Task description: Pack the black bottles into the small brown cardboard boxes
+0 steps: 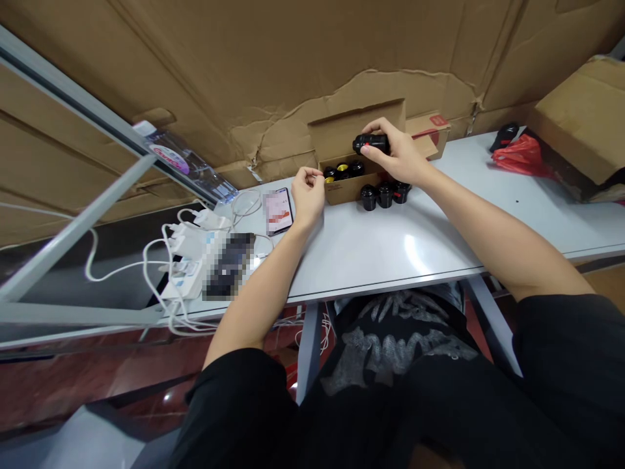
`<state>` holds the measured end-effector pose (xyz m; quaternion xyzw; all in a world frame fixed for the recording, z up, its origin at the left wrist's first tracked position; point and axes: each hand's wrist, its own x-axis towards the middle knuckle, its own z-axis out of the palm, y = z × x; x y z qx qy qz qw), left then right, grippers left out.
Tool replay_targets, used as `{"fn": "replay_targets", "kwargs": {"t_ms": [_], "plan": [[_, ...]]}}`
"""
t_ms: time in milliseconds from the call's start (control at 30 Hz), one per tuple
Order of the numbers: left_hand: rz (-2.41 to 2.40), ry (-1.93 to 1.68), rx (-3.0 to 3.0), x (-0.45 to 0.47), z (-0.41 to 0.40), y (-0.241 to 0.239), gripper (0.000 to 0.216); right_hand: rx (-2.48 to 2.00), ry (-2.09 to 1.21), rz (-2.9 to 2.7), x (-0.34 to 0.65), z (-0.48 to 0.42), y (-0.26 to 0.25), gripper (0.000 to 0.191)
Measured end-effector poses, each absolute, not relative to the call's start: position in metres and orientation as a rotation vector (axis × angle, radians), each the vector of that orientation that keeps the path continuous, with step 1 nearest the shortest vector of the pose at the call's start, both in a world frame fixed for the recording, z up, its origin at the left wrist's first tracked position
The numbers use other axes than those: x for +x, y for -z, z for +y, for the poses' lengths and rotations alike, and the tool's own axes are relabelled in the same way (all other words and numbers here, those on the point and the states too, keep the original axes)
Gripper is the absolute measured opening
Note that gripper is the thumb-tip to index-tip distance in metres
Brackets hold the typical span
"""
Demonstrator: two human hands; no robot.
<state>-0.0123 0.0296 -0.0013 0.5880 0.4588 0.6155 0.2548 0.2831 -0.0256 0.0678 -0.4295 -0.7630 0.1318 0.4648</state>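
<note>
The right grip [396,153] is closed around a black plastic lamp holder [370,144], with the fingers and thumb on opposite sides, and it holds this piece in the air above a small cardboard box [349,189]. A small red mark shows on the piece. The left grip [308,194] is just beside the left end of the box, with its thumb and fingertips pressed together in a pinch; I cannot tell if something small is between them. The holder seems light and stiff, but its smooth plastic may be a little slippery, so the round body looks like the best place to take hold. Inside the box stand three other holders [343,170] with yellow metal inside, and three black holders [385,195] stand on the white counter [390,260] just beside the box. Further left on the counter lie a smartphone [279,212] and a white power strip [188,273] with white cables [247,203]. A red plastic bag [520,156] lies at the far right.
</note>
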Motion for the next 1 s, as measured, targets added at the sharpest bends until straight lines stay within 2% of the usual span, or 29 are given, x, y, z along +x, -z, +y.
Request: {"fn": "replay_targets", "kwargs": {"t_ms": [267,567,833,1000], "plan": [[1.255,-1.662,1.617,-0.0128,0.0279,0.0011,0.030,-1.081,-0.344,-1.855,0.2809,-0.0290,-0.0724,0.070],[1.278,-1.664,1.608,-0.0119,0.0279,0.0005,0.027,-1.162,-0.378,-1.843,0.2790,-0.0331,-0.0752,0.069],[1.229,-1.574,1.620,-0.0158,0.0307,0.0015,0.020,-1.150,-0.434,-1.855,0.2772,-0.0336,-0.0761,0.059],[1.216,-1.551,1.624,-0.0179,0.0319,0.0002,0.023,-1.166,-0.359,-1.742,0.2786,-0.0326,-0.0752,0.065]]}}
